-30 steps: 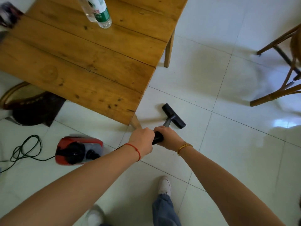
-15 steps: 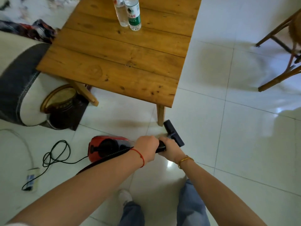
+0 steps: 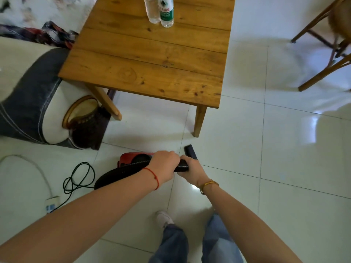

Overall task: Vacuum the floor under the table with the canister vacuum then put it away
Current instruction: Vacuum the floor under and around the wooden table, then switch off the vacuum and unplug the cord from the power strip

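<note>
A red canister vacuum (image 3: 131, 157) sits on the white tile floor, mostly hidden behind my left forearm. Its black ribbed hose (image 3: 121, 170) curves up to my hands. My left hand (image 3: 165, 164) grips the hose end, and my right hand (image 3: 191, 168) grips the black wand just beyond it. The black floor nozzle (image 3: 190, 151) pokes out past my right hand, in front of the near right leg of the wooden table (image 3: 152, 59). The nozzle is outside the table's footprint.
A grey and white sofa arm (image 3: 28, 95) and a dark woven basket (image 3: 85, 122) stand left of the table. A black cord (image 3: 77, 179) and a white power strip (image 3: 51, 204) lie at left. Two bottles (image 3: 161, 10) stand on the table. A wooden chair (image 3: 326, 44) is far right.
I have stepped back from the table and the view widened. The nozzle has drawn back toward me from near the table leg. Both hands kept their grip.
</note>
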`<state>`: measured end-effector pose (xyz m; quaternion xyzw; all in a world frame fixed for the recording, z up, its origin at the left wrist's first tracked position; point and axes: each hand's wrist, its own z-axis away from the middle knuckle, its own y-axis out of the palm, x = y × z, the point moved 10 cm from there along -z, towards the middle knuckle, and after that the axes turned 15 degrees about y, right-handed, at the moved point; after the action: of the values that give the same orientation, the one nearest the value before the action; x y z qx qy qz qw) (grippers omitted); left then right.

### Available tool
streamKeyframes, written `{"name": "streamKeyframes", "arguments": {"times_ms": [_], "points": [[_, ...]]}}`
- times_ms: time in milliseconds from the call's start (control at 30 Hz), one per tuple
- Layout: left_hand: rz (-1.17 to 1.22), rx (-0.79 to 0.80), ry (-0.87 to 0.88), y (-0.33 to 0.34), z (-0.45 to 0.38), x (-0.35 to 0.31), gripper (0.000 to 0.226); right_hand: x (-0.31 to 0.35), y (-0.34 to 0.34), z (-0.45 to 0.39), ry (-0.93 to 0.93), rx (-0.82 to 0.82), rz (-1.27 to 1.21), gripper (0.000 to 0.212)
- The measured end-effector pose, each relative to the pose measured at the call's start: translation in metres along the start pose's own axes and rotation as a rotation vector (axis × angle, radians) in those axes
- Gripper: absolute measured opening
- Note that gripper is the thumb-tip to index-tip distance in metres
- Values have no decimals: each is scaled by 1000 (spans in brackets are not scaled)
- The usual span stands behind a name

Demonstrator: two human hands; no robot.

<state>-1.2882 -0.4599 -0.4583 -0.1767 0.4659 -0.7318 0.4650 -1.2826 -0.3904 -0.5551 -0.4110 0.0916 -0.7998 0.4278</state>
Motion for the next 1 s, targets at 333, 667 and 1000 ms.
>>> {"name": "streamKeyframes", "arguments": {"times_ms": [333,667,1000], "points": [[64,-130,29,-16,57,48,26,23,17,9,64,-35,-125,17],[122,-261,-206,-13,121,128,27,35,10,10,140,-83,-252,24],[494,-430,-602,85,177,226,40,33,4,0,257,-225,-436,26]]}}
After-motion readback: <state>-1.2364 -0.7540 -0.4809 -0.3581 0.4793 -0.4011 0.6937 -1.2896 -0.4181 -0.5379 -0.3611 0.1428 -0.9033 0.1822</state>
